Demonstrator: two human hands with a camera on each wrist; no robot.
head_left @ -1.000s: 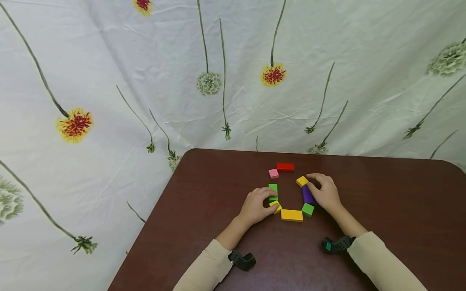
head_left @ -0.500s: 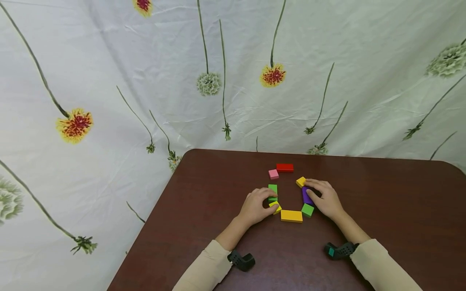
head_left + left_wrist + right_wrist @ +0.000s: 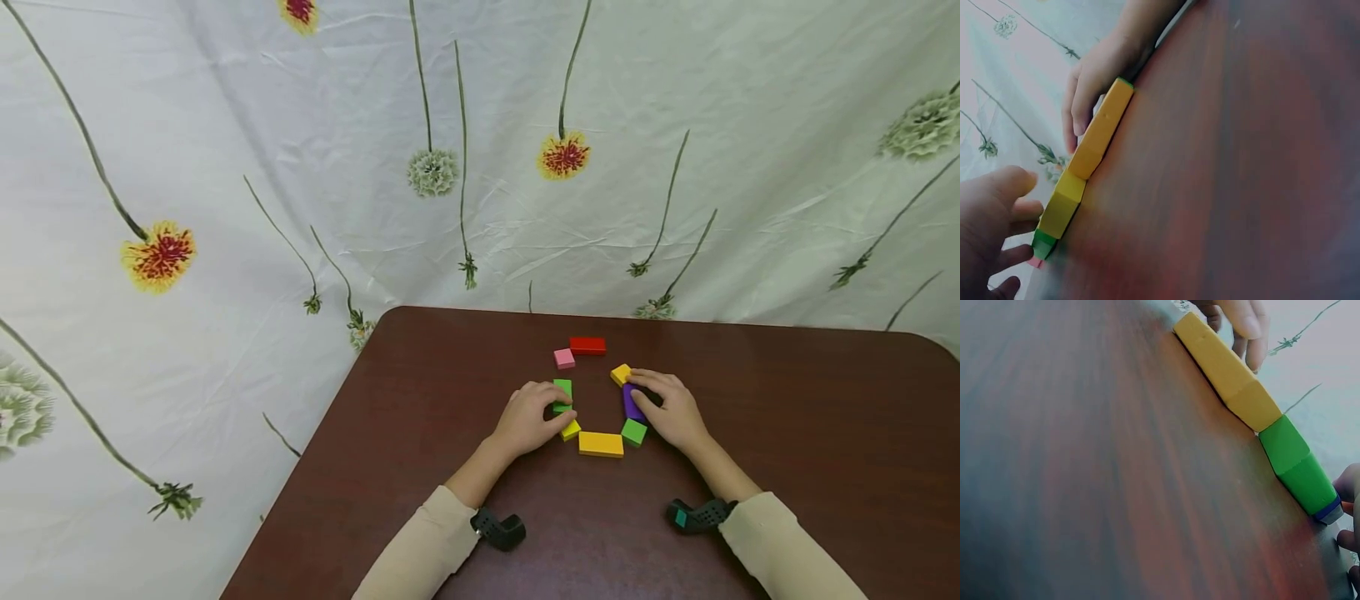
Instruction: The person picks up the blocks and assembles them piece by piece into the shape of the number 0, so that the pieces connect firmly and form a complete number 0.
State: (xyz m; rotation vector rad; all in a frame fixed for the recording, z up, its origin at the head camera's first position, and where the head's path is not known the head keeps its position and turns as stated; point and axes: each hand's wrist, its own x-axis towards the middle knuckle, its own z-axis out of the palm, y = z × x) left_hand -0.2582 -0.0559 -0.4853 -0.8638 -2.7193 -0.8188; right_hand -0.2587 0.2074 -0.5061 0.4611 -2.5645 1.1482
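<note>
Toy blocks lie in a rough ring on the table. My left hand (image 3: 527, 418) is over the ring's left side, fingers at the green block (image 3: 562, 386) and thumb above the yellow block (image 3: 571, 431). In the left wrist view the left thumb (image 3: 1021, 181) stands apart from the blocks. On the other side my right hand (image 3: 672, 408) rests with its fingertips at a small yellow-orange block (image 3: 620, 374) and its thumb at the purple block (image 3: 632, 405). A green cube (image 3: 633, 432) and a long orange block (image 3: 601, 445) form the near side.
A red block (image 3: 587, 345) and a pink block (image 3: 564, 358) lie at the ring's far side. The dark brown table (image 3: 420, 375) ends at a back edge before a flowered white cloth (image 3: 337, 125). Each wrist wears a black camera band (image 3: 498, 531).
My right fingertips have come down and nearer to the small yellow-orange block. Most recently my left thumb has shifted slightly up over the yellow block. The blocks look nearly unmoved.
</note>
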